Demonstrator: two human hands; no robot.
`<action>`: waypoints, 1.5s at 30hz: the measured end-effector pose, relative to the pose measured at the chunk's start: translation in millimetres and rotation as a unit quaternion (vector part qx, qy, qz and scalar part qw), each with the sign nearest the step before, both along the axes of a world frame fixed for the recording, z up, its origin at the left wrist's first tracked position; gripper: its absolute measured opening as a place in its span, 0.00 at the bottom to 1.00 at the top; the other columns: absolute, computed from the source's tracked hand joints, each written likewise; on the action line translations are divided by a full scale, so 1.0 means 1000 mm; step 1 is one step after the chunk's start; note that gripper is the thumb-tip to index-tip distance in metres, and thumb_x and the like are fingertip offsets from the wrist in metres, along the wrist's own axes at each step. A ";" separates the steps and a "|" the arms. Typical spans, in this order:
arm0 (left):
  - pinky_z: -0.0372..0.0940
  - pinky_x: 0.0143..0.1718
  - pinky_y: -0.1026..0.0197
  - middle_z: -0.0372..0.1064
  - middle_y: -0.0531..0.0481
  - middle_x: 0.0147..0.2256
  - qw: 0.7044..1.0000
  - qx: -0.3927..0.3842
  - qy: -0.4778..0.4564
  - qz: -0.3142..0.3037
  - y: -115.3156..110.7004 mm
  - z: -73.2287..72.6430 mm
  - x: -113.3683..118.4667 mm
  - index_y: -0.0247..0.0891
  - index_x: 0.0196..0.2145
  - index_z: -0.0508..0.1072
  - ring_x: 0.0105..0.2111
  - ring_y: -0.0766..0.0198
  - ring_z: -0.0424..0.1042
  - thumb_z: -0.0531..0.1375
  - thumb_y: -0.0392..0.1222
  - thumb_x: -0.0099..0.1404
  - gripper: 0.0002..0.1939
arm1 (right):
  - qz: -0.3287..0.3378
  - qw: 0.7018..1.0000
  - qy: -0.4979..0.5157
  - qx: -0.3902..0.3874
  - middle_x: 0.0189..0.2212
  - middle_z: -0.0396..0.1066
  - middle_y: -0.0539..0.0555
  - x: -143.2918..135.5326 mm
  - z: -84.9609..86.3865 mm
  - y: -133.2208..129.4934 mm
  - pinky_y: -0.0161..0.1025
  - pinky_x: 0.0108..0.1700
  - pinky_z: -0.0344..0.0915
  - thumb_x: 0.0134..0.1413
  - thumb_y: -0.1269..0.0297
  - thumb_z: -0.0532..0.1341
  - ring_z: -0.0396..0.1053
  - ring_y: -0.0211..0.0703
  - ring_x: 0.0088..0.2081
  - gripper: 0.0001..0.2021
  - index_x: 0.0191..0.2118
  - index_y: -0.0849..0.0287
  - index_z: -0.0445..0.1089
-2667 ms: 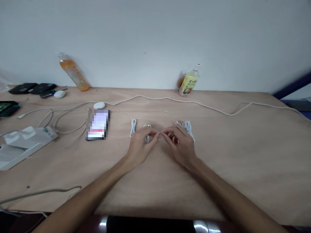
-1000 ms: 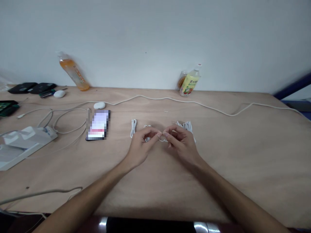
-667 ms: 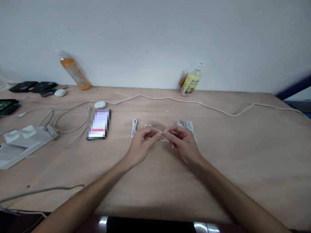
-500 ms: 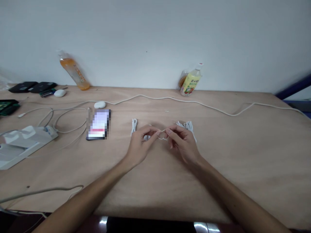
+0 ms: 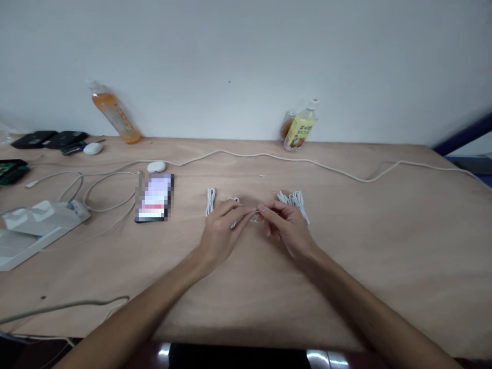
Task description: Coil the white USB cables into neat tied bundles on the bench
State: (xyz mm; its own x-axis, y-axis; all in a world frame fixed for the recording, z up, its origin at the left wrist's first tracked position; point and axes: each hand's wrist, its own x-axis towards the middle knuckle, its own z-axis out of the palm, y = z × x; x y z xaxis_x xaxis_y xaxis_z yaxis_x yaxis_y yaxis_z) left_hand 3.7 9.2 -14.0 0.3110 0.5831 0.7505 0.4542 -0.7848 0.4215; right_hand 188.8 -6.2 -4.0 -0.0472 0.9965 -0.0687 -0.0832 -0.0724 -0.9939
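Over the middle of the wooden table, my left hand (image 5: 222,228) and my right hand (image 5: 286,225) meet at the fingertips. Both are closed in a pinch on a thin white wire tie (image 5: 254,220), whose small loop shows just below the fingertips. Most of the tie is hidden by my fingers. A folded bundle of white cable (image 5: 210,201) lies beyond my left hand. More white cable (image 5: 233,199) peeks out behind the left fingers, partly covered. Past my right hand lie further coiled white cables (image 5: 298,201).
Left of my hands lies a phone (image 5: 156,197), with a white earbud case (image 5: 156,166) behind it. A white power strip (image 5: 42,230) stands at the far left. One long white cable (image 5: 265,155) crosses the back. An orange drink bottle (image 5: 115,113) and a yellow-labelled bottle (image 5: 302,127) lean against the wall.
My left fingertips have closed in toward the right ones, and the gap between the hands has narrowed. Less of the thin loop shows now. The view has shifted slightly.
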 end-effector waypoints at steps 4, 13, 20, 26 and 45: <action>0.71 0.40 0.58 0.80 0.47 0.35 0.998 0.067 0.021 0.003 0.001 0.000 -0.001 0.37 0.42 0.80 0.35 0.61 0.78 0.60 0.36 0.78 0.07 | 0.014 0.999 0.012 -0.036 0.18 0.65 0.46 0.001 0.000 0.000 0.34 0.18 0.47 0.48 0.40 0.74 0.57 0.34 0.18 0.23 0.27 0.56 0.75; 0.70 0.45 0.54 0.83 0.48 0.37 0.998 0.005 0.057 0.016 -0.002 0.000 -0.003 0.42 0.43 0.82 0.37 0.59 0.80 0.58 0.38 0.79 0.11 | 0.060 0.986 0.089 -0.124 0.21 0.63 0.45 0.000 0.006 -0.003 0.33 0.19 0.43 0.43 0.40 0.77 0.53 0.32 0.21 0.25 0.27 0.57 0.72; 0.69 0.45 0.56 0.82 0.48 0.37 0.998 -0.059 -0.024 -0.002 -0.005 0.005 0.002 0.40 0.43 0.82 0.37 0.59 0.79 0.63 0.37 0.76 0.06 | 0.066 0.986 0.105 -0.111 0.23 0.63 0.45 -0.001 0.002 -0.002 0.32 0.20 0.43 0.43 0.39 0.78 0.52 0.31 0.21 0.26 0.29 0.57 0.73; 0.70 0.44 0.56 0.82 0.48 0.36 0.989 -0.134 -0.060 -0.007 -0.004 0.005 0.002 0.42 0.41 0.83 0.37 0.58 0.79 0.65 0.39 0.74 0.05 | 0.040 0.997 0.045 -0.058 0.20 0.62 0.44 0.001 0.000 -0.001 0.33 0.20 0.47 0.47 0.37 0.75 0.54 0.33 0.20 0.25 0.31 0.56 0.75; 0.73 0.39 0.58 0.82 0.48 0.32 0.862 -0.438 -0.240 -0.079 0.003 0.018 0.004 0.38 0.34 0.83 0.33 0.60 0.79 0.70 0.47 0.64 0.09 | -0.024 0.978 -0.142 0.149 0.28 0.71 0.49 0.004 -0.004 -0.005 0.38 0.26 0.57 0.63 0.51 0.69 0.62 0.38 0.25 0.11 0.38 0.52 0.78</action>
